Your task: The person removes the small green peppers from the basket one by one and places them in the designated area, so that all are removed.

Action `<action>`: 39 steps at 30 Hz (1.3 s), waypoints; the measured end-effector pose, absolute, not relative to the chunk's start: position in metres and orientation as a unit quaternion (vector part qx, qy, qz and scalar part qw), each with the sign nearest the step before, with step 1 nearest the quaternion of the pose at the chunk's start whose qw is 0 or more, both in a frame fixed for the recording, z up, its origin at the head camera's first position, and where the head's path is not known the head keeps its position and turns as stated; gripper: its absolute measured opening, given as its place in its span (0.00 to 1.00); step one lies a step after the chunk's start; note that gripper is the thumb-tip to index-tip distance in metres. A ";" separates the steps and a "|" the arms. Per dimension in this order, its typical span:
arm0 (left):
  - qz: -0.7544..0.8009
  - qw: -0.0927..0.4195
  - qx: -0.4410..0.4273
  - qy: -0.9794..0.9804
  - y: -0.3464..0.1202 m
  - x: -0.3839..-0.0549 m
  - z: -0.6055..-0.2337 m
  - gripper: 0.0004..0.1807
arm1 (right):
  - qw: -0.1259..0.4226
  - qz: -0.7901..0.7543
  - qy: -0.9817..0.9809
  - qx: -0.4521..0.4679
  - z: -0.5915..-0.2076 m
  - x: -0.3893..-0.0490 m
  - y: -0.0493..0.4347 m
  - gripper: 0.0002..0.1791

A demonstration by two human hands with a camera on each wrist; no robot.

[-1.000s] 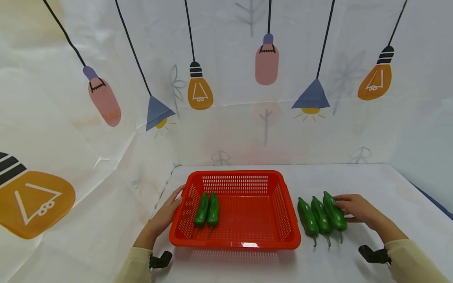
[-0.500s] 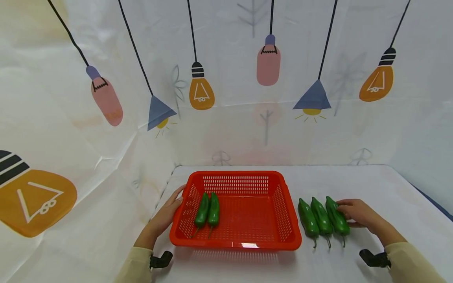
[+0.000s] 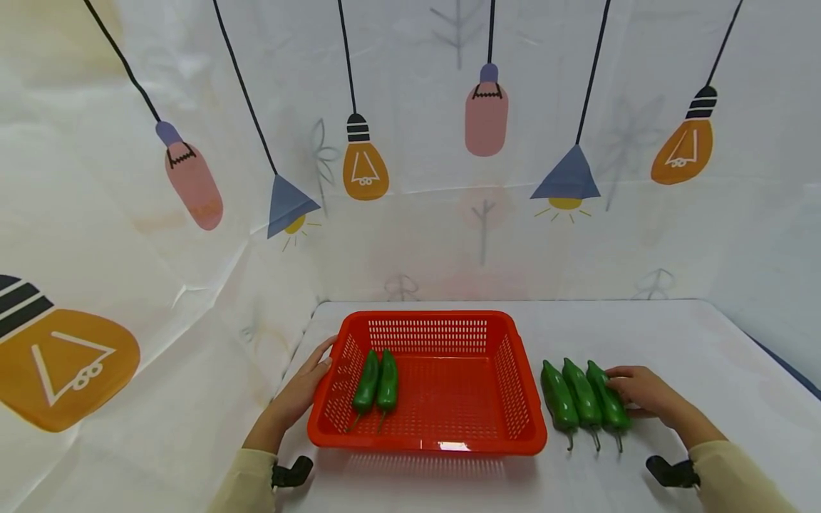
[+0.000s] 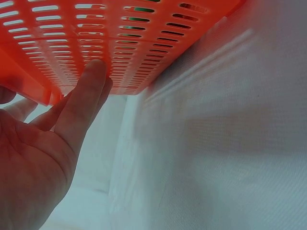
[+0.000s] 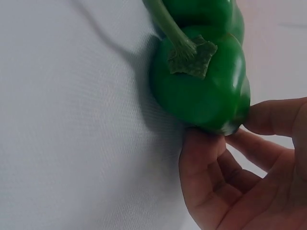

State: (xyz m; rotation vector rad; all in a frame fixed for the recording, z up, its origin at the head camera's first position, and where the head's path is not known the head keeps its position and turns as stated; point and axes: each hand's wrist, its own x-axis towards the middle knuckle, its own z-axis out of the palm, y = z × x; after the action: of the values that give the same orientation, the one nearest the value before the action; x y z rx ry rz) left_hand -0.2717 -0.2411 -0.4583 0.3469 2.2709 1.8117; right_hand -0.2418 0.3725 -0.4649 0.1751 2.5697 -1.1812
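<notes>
A red plastic basket (image 3: 449,442) with slotted walls stands on the white table, two green peppers (image 3: 376,388) lying in its left part. My left hand (image 3: 300,392) rests against the basket's left side; in the left wrist view its fairly straight fingers (image 4: 86,96) touch the outer wall. Right of the basket lie three more green peppers side by side, stems toward me: a left one (image 3: 559,399), a middle one (image 3: 582,395) and a right one (image 3: 606,399). My right hand (image 3: 651,395) holds the right pepper's outer side, with thumb and curled fingers on it in the right wrist view.
A white cloth-like backdrop (image 3: 417,235) printed with hanging lamps rises behind and left of the table (image 3: 673,335). Black wrist-worn pieces (image 3: 291,472) sit at both sleeves.
The right hand has drawn the right pepper slightly toward me, then a little left against the middle one. The left hand and basket stay in place.
</notes>
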 end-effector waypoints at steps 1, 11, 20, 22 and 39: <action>0.616 0.108 0.117 0.772 -0.241 -0.272 -0.458 0.28 | 0.152 -0.411 0.897 0.061 -0.465 -0.241 0.372 0.27; 0.612 0.107 0.118 0.774 -0.242 -0.273 -0.458 0.28 | 0.130 -0.402 0.905 0.053 -0.461 -0.239 0.376 0.29; 0.613 0.107 0.123 0.773 -0.243 -0.273 -0.460 0.28 | 0.065 -0.398 0.914 0.041 -0.446 -0.242 0.379 0.30; 0.615 0.109 0.126 0.771 -0.243 -0.274 -0.461 0.29 | 0.053 -0.400 0.914 0.039 -0.441 -0.242 0.378 0.30; 0.619 0.111 0.132 0.766 -0.245 -0.276 -0.463 0.28 | 0.036 -0.422 0.906 -0.012 -0.414 -0.252 0.347 0.32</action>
State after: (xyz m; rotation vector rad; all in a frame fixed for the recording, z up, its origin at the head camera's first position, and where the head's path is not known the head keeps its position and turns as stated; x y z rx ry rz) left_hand -0.2759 -0.2446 -0.4628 0.3882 2.2503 1.8183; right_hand -0.2520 0.3467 -0.4141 -0.0379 2.7831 -1.2963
